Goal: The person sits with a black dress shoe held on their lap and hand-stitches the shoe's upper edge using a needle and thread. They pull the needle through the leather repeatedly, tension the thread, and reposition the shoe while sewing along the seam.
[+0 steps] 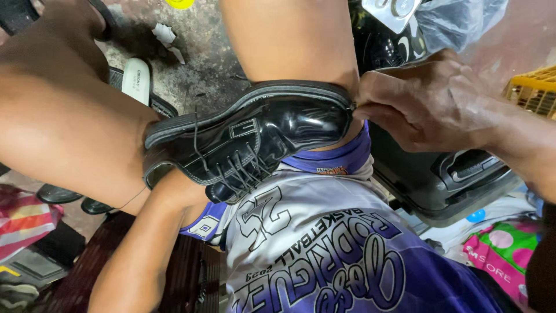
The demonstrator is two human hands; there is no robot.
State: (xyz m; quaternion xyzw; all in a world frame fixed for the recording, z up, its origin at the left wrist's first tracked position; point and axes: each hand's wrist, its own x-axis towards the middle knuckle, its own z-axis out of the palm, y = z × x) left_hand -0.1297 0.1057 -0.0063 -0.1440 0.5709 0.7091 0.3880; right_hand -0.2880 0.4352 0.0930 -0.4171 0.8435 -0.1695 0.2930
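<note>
A glossy black leather lace-up shoe point(272, 124) lies on its side, wedged between my bare knees, sole turned away from me and toe pointing right. My right hand point(428, 104) is at the toe, fingertips pinched together on the edge of the sole; I cannot see whether they hold anything small. My left forearm point(145, 243) comes up from the lower left and goes into the shoe's opening, so my left hand is hidden inside. A thin thread point(130, 200) hangs by the heel. The loose laces point(234, 165) dangle over my purple and white jersey point(324, 249).
Sandals point(136, 78) lie on the concrete floor at the upper left. A black machine case point(446, 179) stands to the right, with a yellow crate point(536, 87) and a clear plastic bag point(457, 20) behind it. Colourful bags point(501, 249) sit at the lower right.
</note>
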